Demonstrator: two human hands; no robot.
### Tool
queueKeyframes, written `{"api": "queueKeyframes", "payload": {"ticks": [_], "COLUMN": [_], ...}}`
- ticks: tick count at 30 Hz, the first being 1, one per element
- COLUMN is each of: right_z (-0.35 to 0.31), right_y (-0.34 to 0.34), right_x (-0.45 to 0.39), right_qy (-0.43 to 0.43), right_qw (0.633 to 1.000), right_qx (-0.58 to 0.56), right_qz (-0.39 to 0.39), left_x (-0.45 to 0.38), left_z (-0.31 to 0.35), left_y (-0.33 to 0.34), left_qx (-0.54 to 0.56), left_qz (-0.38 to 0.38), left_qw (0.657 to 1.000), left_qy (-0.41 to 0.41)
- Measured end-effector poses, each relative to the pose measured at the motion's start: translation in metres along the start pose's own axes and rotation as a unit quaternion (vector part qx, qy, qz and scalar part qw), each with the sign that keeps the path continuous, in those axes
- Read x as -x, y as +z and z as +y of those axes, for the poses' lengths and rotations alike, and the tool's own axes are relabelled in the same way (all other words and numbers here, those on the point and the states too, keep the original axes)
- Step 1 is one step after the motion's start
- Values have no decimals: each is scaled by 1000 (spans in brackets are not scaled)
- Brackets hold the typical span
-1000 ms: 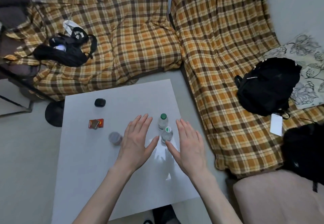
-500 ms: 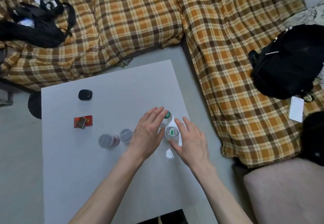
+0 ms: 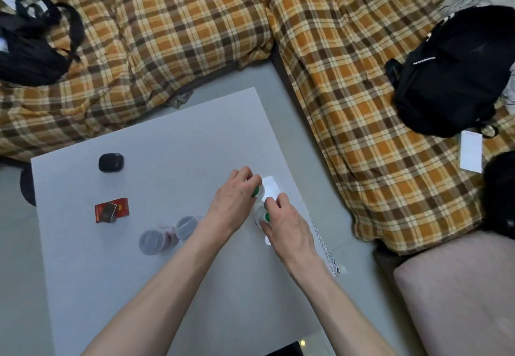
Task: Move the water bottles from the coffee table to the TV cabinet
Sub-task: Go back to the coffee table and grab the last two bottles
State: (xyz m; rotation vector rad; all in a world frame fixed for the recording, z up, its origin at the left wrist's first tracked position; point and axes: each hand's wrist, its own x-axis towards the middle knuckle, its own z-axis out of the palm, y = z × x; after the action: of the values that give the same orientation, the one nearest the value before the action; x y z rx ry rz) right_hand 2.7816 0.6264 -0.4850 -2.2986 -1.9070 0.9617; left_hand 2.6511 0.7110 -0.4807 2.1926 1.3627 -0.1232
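Two clear water bottles with green caps stand close together near the right edge of the white coffee table. My left hand is closed around the top of the farther bottle, only a sliver of its green cap showing. Just in front of it, my right hand grips the nearer bottle from the right, fingers curled over its neck. Both bottle bodies are mostly hidden under the hands. The TV cabinet is out of view.
Two grey-lidded jars stand left of my left wrist. A red box and a black case lie further left. Plaid-covered sofas wrap the far and right sides, with black bags on them. A beige stool sits at right.
Both hands went from hovering open above the table to closing on the two bottles, left on the farther one, right on the nearer. The view has tilted down and closer to the table.
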Motion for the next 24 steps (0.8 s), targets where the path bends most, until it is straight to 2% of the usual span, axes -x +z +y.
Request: {"api": "queueKeyframes", "payload": {"ticks": [5,11,17,24], "right_z": [12,14,10,13], "right_y": [-11,-49,-103,-146], "right_x": [20,82,180,305], "right_qy": [18,33,44,74], "right_qw": [1000,996,978,938], "right_qx": [5,-1,-20,7], "right_qz": [17,84,202,339], "left_x": [18,75,139,198], "left_z": [5,23,71,153], "left_y": [-5,-37,-79,-108], "left_qx": [48,86,102,120], "left_qz": [33,87,172,190], "left_qw": [998,992,974,938], "left_qy": [-9,18,111,264]}}
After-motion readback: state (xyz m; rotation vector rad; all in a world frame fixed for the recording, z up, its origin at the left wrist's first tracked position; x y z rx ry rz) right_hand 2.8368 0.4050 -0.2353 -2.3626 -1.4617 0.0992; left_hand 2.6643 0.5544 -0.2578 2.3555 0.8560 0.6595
